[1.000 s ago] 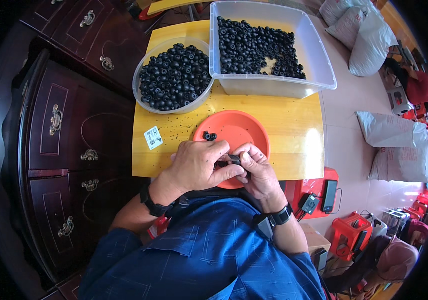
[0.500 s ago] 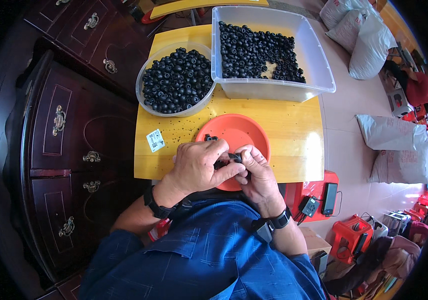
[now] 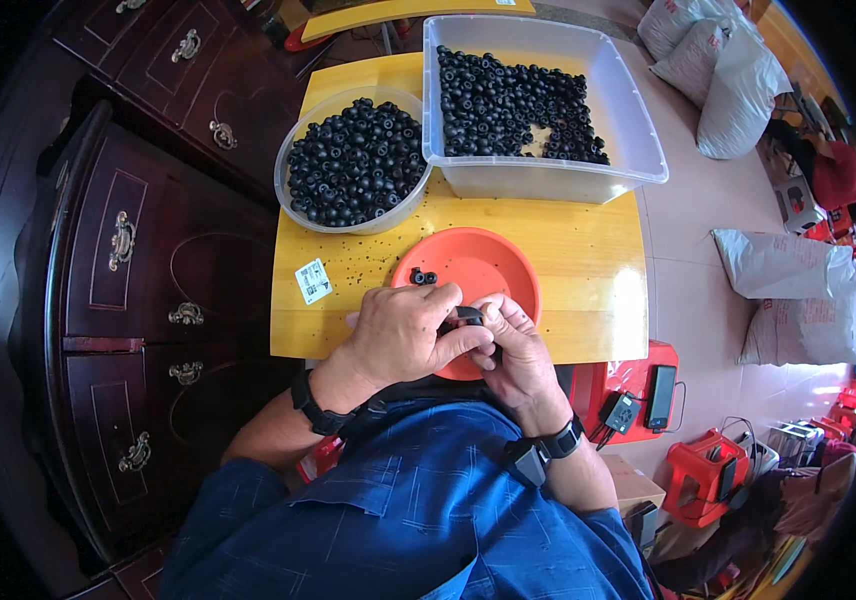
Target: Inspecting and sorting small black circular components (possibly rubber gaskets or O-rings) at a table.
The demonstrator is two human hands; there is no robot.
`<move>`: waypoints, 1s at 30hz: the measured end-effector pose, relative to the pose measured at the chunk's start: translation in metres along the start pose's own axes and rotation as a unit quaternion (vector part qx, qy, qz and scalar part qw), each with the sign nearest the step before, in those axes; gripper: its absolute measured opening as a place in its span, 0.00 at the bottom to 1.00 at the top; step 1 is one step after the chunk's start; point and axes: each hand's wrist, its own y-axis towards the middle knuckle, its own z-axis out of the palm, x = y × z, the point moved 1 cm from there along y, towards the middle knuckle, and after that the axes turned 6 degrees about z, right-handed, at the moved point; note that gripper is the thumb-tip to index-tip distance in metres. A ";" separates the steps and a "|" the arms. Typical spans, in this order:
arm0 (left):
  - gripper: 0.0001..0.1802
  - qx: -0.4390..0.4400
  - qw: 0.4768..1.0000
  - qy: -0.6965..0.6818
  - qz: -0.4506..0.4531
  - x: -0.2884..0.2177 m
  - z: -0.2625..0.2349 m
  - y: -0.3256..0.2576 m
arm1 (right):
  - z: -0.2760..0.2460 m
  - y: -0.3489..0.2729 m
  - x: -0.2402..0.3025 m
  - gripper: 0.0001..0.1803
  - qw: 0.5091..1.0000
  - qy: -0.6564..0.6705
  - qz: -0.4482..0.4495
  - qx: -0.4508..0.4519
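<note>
Both my hands meet over the near part of an orange plastic dish (image 3: pixel 488 255). My left hand (image 3: pixel 393 330) is closed, its thumb and fingers around a small black piece (image 3: pixel 468 314) with a smooth curved top. My right hand (image 3: pixel 516 348) pinches the same piece from the other side, thumb uppermost. The fingers hide most of it, so I cannot tell its full shape. A few short black ring-shaped parts (image 3: pixel 423 277) lie in the dish at its left, just beyond my left hand.
A round clear tub (image 3: pixel 291 205) and a rectangular clear bin (image 3: pixel 640 150), both holding many black hollow parts, stand at the back of the yellow table (image 3: pixel 593 270). Black crumbs and a white label (image 3: pixel 313 281) lie at left. Dark drawers (image 3: pixel 148 240) flank the table; white sacks (image 3: pixel 793 300) stand right.
The black piece between my fingers has turned, and its pointed edge now shows as a rounded top. My hands stay in nearly the same place.
</note>
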 end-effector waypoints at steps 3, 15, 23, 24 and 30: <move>0.26 0.000 1.000 -0.009 0.000 0.000 0.002 -0.002 | -0.003 0.000 -0.002 0.08 1.000 0.004 0.002 -0.009; 0.21 0.016 1.000 -0.014 0.007 -0.001 0.003 -0.003 | 0.003 -0.003 -0.001 0.06 0.998 0.039 0.031 -0.042; 0.11 -0.074 0.987 -0.139 -0.024 -0.005 -0.001 -0.004 | 0.010 0.001 -0.001 0.06 0.998 0.054 0.035 -0.022; 0.11 -0.078 0.985 -0.151 -0.026 -0.005 -0.001 -0.004 | 0.011 0.002 -0.002 0.05 0.997 0.051 0.035 -0.039; 0.09 -0.019 0.996 -0.085 -0.017 0.000 -0.007 0.002 | 0.004 0.003 -0.004 0.09 0.998 0.011 0.048 -0.043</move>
